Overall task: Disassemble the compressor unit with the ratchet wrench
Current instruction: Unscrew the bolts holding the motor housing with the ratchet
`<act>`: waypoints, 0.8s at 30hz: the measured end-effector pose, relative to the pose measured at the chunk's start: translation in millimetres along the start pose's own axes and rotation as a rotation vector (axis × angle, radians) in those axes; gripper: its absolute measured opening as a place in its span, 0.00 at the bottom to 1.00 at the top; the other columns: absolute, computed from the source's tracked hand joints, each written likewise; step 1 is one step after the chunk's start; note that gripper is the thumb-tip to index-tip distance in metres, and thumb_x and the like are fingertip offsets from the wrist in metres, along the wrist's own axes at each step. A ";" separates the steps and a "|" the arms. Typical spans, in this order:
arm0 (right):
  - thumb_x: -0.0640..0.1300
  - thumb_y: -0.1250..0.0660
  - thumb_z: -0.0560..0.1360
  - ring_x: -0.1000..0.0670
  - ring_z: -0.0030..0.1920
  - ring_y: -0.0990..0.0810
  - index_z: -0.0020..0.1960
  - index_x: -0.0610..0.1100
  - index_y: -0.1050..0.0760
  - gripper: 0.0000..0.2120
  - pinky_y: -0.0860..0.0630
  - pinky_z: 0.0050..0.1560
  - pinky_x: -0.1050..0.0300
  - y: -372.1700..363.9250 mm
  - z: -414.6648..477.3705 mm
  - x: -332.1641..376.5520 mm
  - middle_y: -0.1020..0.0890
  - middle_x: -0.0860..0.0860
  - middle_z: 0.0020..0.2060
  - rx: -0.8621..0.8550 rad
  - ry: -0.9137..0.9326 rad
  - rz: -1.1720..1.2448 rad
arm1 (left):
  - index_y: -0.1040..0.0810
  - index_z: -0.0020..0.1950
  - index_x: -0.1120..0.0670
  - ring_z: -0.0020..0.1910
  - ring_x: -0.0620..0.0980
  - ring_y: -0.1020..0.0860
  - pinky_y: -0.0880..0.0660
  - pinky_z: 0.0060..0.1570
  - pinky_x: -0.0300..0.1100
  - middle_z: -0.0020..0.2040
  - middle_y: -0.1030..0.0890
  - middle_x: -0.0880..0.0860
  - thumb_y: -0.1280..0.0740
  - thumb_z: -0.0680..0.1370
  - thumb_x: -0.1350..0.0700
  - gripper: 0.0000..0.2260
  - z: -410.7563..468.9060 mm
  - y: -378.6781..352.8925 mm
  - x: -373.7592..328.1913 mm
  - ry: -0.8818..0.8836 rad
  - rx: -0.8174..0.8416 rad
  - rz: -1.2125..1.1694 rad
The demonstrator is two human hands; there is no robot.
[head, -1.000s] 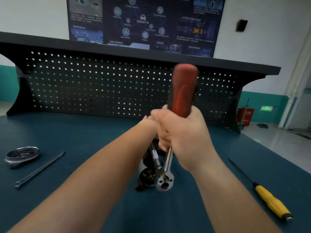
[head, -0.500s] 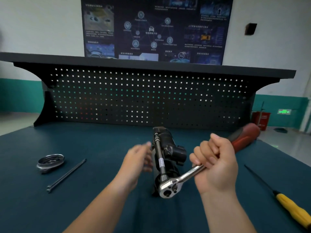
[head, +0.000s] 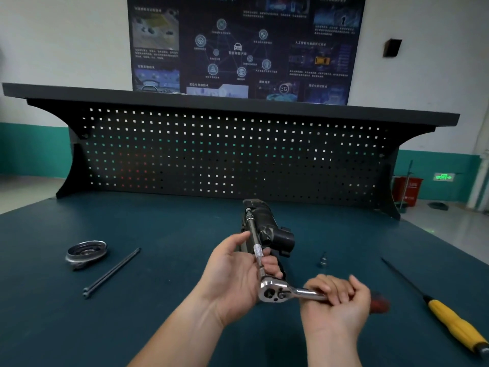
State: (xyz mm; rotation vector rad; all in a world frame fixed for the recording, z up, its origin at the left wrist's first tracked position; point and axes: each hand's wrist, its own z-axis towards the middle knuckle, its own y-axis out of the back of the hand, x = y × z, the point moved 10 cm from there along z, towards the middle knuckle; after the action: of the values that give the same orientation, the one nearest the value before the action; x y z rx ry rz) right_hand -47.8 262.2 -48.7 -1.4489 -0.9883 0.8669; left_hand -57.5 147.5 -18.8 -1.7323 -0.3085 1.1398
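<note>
Mid-table, a person is working a wrench (head: 275,290) on the compressor (head: 275,234), which is lying end-on. The right hand (head: 336,300) is gripping the handle. The left hand (head: 238,268) is wrapping its grip around the extension (head: 252,231), perhaps also bracing the body behind it. With the unit lying loose on the table (head: 158,327), a hard pull is risking a roll, or the socket slipping off.

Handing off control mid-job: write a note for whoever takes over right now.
Left hand grips the extension bar beside the head of the ratchet wrench. Right hand grips the wrench handle.
Compressor unit lies on the bench, the bar reaching to its far end.
Done, apparently: round plate and two long bolts lie off to the left.
Left: loosen the far-end fastener.
</note>
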 end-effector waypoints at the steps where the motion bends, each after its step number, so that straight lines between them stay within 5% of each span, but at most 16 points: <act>1: 0.43 0.38 0.60 0.56 0.17 0.43 0.22 0.48 0.40 0.13 0.42 0.18 0.69 -3.1 1.6 1.8 0.42 0.54 0.17 0.009 0.002 -0.014 | 0.32 0.42 0.58 0.31 0.49 0.35 0.27 0.29 0.41 0.34 0.35 0.53 0.36 0.69 0.50 0.12 2.6 -0.6 1.9 0.004 -0.004 -0.022; 6: 0.44 0.37 0.63 0.58 0.17 0.44 0.22 0.49 0.38 0.14 0.44 0.16 0.67 -72.1 -3.1 5.5 0.42 0.57 0.17 0.319 0.086 -0.380 | 0.32 0.33 0.57 0.21 0.45 0.37 0.35 0.22 0.35 0.28 0.38 0.48 0.34 0.66 0.53 0.10 16.5 7.9 10.9 -0.035 -0.070 -0.162; 10: 0.43 0.38 0.64 0.59 0.17 0.44 0.23 0.49 0.38 0.14 0.43 0.17 0.67 -114.9 -14.7 -8.2 0.41 0.57 0.17 0.544 0.105 -0.593 | 0.34 0.29 0.56 0.16 0.44 0.38 0.37 0.17 0.32 0.23 0.38 0.48 0.37 0.73 0.56 0.13 24.6 9.4 14.7 -0.030 -0.102 -0.257; 24: 0.41 0.42 0.76 0.59 0.18 0.44 0.23 0.49 0.38 0.23 0.43 0.17 0.67 -135.2 10.1 -11.5 0.41 0.57 0.17 0.521 0.047 -0.552 | 0.31 0.26 0.58 0.15 0.44 0.35 0.34 0.17 0.30 0.22 0.35 0.49 0.40 0.80 0.53 0.22 46.4 -1.4 1.0 -0.086 -0.083 -0.373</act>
State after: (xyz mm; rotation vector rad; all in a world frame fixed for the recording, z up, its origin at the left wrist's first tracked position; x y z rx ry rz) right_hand -75.5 258.7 84.4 -0.6989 -0.9675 0.6109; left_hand -93.8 176.4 -20.8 -1.6129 -0.7091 0.9374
